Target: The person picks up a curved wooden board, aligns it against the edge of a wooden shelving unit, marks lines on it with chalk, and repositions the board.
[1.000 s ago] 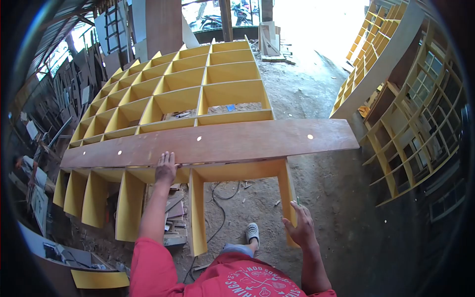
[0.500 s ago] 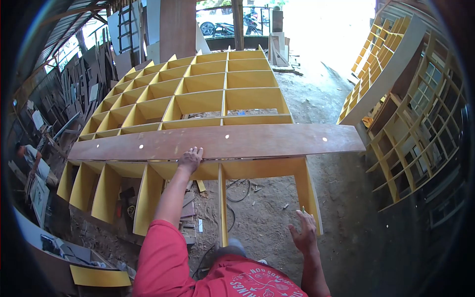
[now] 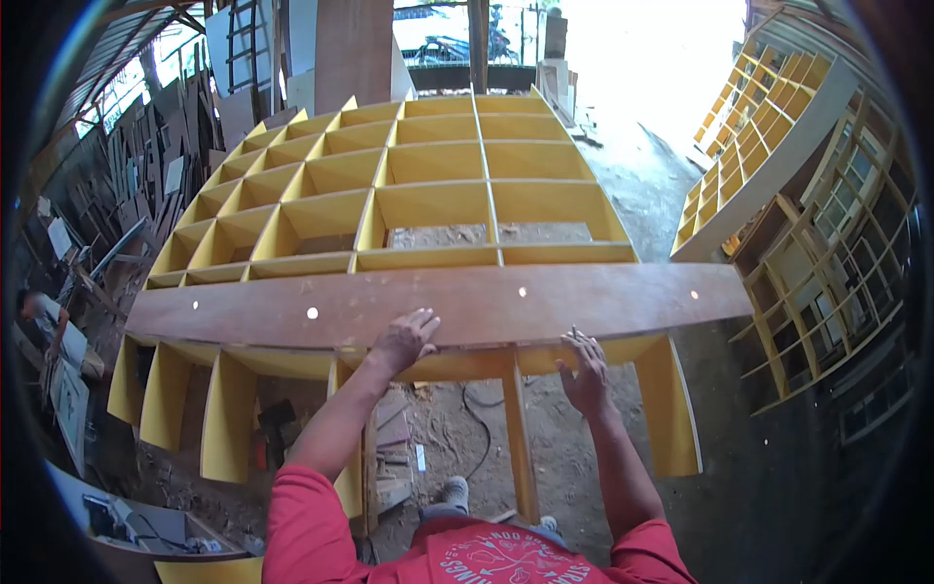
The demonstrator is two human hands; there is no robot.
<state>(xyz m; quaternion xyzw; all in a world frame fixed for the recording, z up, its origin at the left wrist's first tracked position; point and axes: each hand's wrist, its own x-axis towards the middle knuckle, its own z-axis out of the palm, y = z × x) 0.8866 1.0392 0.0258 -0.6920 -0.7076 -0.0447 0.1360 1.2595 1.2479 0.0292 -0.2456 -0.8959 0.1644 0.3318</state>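
A long brown plywood board (image 3: 438,304) with several pale spots lies across a yellow wooden grid frame (image 3: 433,206). My left hand (image 3: 404,341) rests on the board's near edge, its fingers out and gripping nothing. At that same edge, farther right, is my right hand (image 3: 586,375), raised with its fingers upward. A thin pencil-like stick (image 3: 574,332) pokes up from between the right fingers; its lower part is hidden. Below the board, yellow upright panels (image 3: 230,419) of the frame reach toward me.
More yellow grid frames (image 3: 754,136) lean on the right. Wood offcuts (image 3: 170,165) stack along the left wall, where a person (image 3: 53,326) sits. A cable (image 3: 477,428) lies on the dirt floor near my shoe (image 3: 454,492). Tools (image 3: 126,521) lie on a lower-left surface.
My right hand has come up from beside the lower frame to the board's near edge. The left hand has slid right along the board. My view has shifted left and closer.
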